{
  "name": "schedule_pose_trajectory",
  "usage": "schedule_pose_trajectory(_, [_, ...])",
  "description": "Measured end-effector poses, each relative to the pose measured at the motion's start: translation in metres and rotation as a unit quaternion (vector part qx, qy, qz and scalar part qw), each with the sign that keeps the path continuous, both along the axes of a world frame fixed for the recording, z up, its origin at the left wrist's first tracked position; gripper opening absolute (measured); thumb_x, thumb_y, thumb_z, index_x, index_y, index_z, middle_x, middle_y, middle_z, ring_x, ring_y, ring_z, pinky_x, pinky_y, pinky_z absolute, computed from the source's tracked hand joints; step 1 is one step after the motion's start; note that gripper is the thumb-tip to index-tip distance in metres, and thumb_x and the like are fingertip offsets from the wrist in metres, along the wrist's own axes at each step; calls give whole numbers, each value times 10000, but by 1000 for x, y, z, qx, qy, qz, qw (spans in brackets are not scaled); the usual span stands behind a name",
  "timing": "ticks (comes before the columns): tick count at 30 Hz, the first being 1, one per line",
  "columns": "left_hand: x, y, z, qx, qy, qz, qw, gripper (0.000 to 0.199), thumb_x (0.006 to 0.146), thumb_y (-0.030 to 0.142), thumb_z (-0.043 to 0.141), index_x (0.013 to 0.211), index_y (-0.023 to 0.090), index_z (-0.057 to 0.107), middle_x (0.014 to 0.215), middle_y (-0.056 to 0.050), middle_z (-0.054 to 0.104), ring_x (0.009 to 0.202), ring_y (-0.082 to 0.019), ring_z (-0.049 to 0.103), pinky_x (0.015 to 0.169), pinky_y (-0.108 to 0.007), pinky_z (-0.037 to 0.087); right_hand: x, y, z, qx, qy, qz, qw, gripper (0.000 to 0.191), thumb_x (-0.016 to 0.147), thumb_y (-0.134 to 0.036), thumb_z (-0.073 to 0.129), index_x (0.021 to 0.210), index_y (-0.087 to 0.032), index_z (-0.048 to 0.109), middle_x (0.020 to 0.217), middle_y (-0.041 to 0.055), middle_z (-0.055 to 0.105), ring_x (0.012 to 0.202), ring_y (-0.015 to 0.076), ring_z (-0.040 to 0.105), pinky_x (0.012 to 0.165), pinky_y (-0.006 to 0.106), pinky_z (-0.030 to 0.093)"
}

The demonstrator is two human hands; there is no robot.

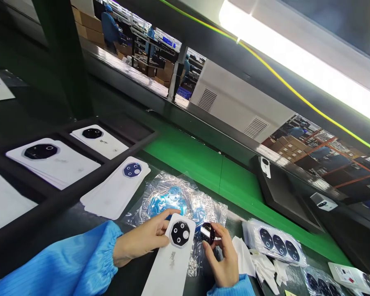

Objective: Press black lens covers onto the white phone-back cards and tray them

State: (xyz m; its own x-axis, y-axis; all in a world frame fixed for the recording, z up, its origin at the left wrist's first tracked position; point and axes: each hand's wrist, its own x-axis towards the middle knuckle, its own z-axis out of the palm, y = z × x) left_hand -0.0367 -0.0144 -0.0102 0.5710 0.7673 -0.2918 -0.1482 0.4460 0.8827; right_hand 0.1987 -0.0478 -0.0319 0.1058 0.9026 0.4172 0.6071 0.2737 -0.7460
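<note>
My left hand [144, 238] grips a white phone back panel [168, 267] by its upper left edge, thumb on the front face. The panel leans upright toward me and has a black octagonal camera plate with several round openings near its top. Just to the right, my right hand [223, 261] pinches a glossy black round camera lens cover [207, 232] between thumb and fingers, apart from the panel. Behind both hands lies a crumpled clear plastic bag [214, 201] with blue film pieces [169, 201]. A fanned stack of white back panels [112, 195] rests to the left.
At left, a black divided tray [111, 169] holds more white panels. Packed black lens covers [279, 244] and crumpled white wipes [263, 269] lie at right. A green conveyor belt [209, 164] runs behind, carrying a black tray [288, 193]. A tube light [280, 45] hangs overhead.
</note>
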Motion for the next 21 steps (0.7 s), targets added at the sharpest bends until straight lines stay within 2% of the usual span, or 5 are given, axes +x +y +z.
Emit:
schedule_pose_trajectory(11, [0, 1, -1, 10, -13, -5, 1000, 869, 568, 190, 532, 1387, 187, 241, 1009, -34, 696, 852, -200, 638, 692, -281, 421, 0, 1, -2, 7, 1, 1, 1000, 336, 810, -384, 628, 1108, -231, 642, 1104, 100, 623, 539, 130, 514, 572, 311, 516])
schedule_pose_trajectory(17, [-1, 0, 5, 7, -8, -11, 1000, 860, 585, 174, 547, 1389, 202, 244, 1048, -54, 689, 895, -221, 629, 730, -295, 419, 0, 1, -2, 15, -22, 9, 1000, 322, 843, -379, 599, 1124, -223, 616, 1104, 94, 608, 546, 123, 513, 594, 311, 530])
schedule_pose_trajectory(21, [-1, 0, 8, 11, -4, -8, 1000, 816, 589, 166, 532, 1366, 193, 286, 1039, -55, 692, 871, -208, 629, 732, -287, 409, -1, 0, -1, 25, -31, 17, 999, 309, 855, -370, 590, 1145, -263, 601, 1106, 88, 598, 548, 142, 520, 586, 337, 543])
